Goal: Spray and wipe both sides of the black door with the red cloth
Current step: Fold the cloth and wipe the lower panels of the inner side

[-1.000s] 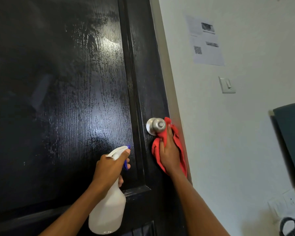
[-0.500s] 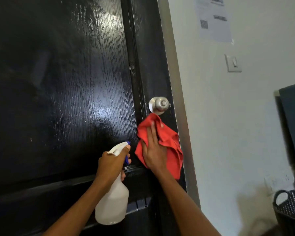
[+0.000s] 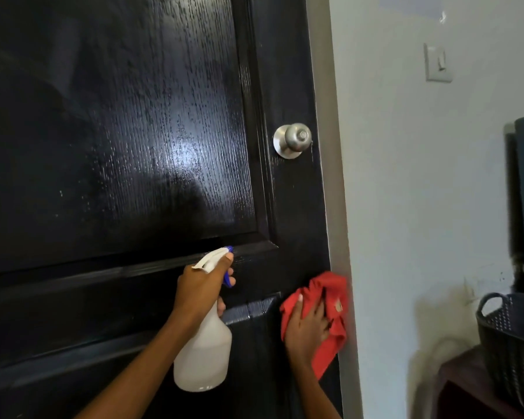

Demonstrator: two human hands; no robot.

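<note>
Glossy with wet streaks, the door (image 3: 133, 131) looks part-wiped on this side. Right hand (image 3: 307, 328) presses the cloth (image 3: 330, 293) flat by its latch edge; left hand (image 3: 200, 287) grips the bottle (image 3: 203, 358). Lower panels and the far side probably remain.

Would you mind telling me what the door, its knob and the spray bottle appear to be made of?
Black door: likely wood or wood-grain composite under glossy paint; vertical grain ridges catch the light. Knob: brushed silvery metal, by its soft satin sheen. Spray bottle: translucent white plastic, cloudy body, with a white and blue trigger head.
</note>
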